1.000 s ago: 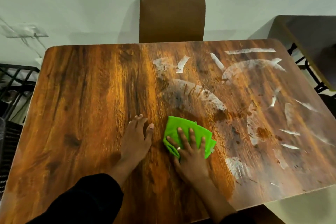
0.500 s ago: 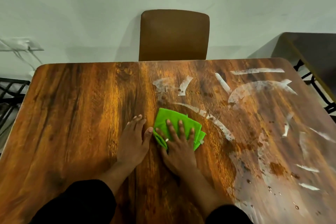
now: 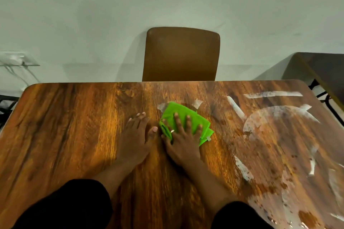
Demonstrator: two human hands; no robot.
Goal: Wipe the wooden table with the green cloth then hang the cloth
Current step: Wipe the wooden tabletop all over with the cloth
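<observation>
A folded green cloth (image 3: 172,112) lies on the wooden table (image 3: 65,126), just past its middle. My right hand (image 3: 183,140) presses flat on the cloth with spread, straight fingers and covers its near half. My left hand (image 3: 135,138) rests flat on the bare wood just left of the cloth, thumb almost touching it. White smears and brown spots (image 3: 275,115) cover the right part of the tabletop.
A brown chair (image 3: 181,54) stands behind the table's far edge against a pale wall. A second dark table (image 3: 323,69) is at the far right. Black metal framing (image 3: 7,104) shows at the left edge.
My right hand has pushed the cloth away from me and leftward, up the table through the smears. My left hand stayed flat on the wood.
</observation>
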